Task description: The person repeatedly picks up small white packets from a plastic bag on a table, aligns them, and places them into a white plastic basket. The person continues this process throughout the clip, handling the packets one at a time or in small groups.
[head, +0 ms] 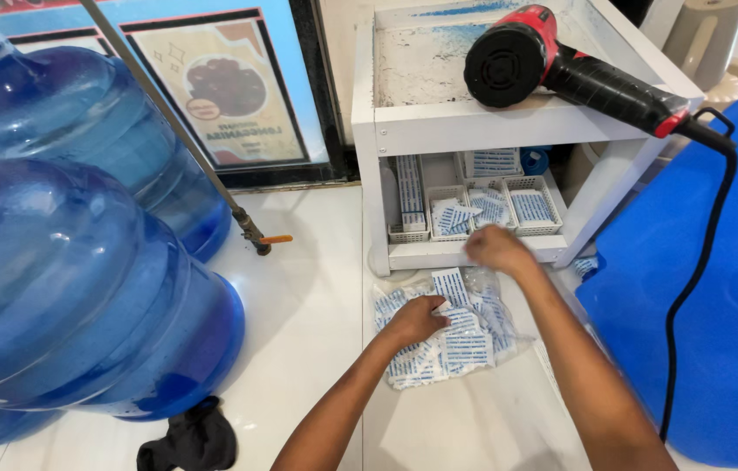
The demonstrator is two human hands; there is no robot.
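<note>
Two large blue water jugs (pixel 72 288) lie stacked on the left of the white tiled floor (pixel 317 305), with a dark crumpled cloth (pixel 190 440) just below them. A thin metal rod (pixel 168 122) with an orange-tipped end leans across a framed poster (pixel 221 87) on the wall. On top of the white shelf unit (pixel 369 131) lies a red and black heat gun (pixel 552 65); its black cord (pixel 696 270) hangs down over a blue container (pixel 718 305) on the right.
</note>
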